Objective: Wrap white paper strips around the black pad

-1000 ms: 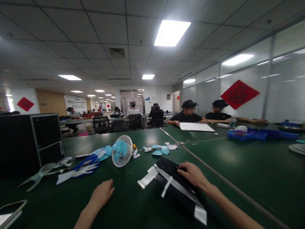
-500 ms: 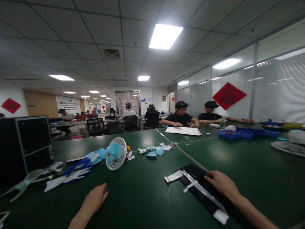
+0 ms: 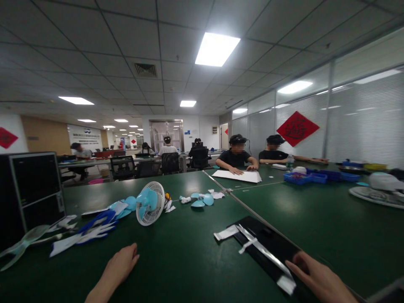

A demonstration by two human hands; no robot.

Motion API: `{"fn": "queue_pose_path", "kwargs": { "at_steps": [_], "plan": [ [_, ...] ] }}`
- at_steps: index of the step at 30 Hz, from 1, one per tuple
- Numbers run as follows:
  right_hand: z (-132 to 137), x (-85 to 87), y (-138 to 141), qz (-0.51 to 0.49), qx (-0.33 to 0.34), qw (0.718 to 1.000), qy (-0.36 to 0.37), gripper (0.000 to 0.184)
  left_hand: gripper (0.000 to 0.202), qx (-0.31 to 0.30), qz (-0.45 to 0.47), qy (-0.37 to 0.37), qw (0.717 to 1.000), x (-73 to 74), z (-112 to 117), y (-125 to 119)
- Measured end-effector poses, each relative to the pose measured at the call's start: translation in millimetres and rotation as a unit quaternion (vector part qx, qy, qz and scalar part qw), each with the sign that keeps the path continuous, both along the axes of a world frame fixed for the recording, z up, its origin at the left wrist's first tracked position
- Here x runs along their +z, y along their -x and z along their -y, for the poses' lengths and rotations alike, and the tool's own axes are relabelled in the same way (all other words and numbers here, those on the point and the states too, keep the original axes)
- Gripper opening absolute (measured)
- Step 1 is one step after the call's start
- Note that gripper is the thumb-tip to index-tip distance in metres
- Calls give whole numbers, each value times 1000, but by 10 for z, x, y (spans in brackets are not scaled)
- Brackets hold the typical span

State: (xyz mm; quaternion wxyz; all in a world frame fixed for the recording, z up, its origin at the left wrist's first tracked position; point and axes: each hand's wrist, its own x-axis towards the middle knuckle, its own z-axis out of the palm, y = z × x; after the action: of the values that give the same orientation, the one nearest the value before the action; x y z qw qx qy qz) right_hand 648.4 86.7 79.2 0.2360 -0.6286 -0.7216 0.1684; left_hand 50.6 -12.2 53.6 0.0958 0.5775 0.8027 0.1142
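My left hand (image 3: pixel 120 266) lies flat on the green table (image 3: pixel 189 252), fingers loosely stretched out, holding nothing. My right hand (image 3: pixel 318 280) rests at the near end of a flat black sheet (image 3: pixel 268 246) with white strips across it, fingers touching its edge. A small white fan with light blue blades (image 3: pixel 150 203) lies beyond my left hand. Loose blue fan blades (image 3: pixel 200 199) sit further back.
A dark cabinet (image 3: pixel 31 189) stands at the left. Blue and white plastic parts (image 3: pixel 91 227) are strewn in front of it. Two people sit at the far side with a white sheet (image 3: pixel 240 176). Blue trays (image 3: pixel 303 177) and a plate (image 3: pixel 375 195) are at the right.
My right hand slid the black sheet to the right and flattened it, then drew back toward me along it. My left hand stayed put. The view turned slightly right.
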Motion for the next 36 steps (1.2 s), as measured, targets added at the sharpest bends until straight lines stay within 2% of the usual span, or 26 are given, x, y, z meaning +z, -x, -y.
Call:
{"fn": "queue_pose_path", "kwargs": {
  "at_steps": [7, 13, 20, 24, 30, 33, 36],
  "plan": [
    [157, -96, 95, -78, 21, 996, 31, 53, 22, 3, -1, 15, 1000, 134, 43, -116],
    [129, -130, 195, -144, -3, 989, 28, 57, 23, 8, -3, 20, 1000, 117, 31, -96],
    [134, -79, 255, -233, 1, 970, 72, 48, 24, 5, 9, 26, 1000, 165, 69, -129],
    [178, -39, 278, -271, 21, 960, 69, 45, 21, 4, -9, 14, 1000, 192, 74, -176],
    [323, 140, 402, -289, 97, 951, 57, 46, 21, 2, -14, -3, 1000, 127, 54, -135],
    [336, 313, 513, -288, 109, 951, 20, 44, 22, -1, -14, -3, 1000, 102, 46, -110],
    [207, 523, 639, -290, 102, 951, -32, 43, 23, 4, -11, 4, 1000, 98, 43, -106]
  ]
}}
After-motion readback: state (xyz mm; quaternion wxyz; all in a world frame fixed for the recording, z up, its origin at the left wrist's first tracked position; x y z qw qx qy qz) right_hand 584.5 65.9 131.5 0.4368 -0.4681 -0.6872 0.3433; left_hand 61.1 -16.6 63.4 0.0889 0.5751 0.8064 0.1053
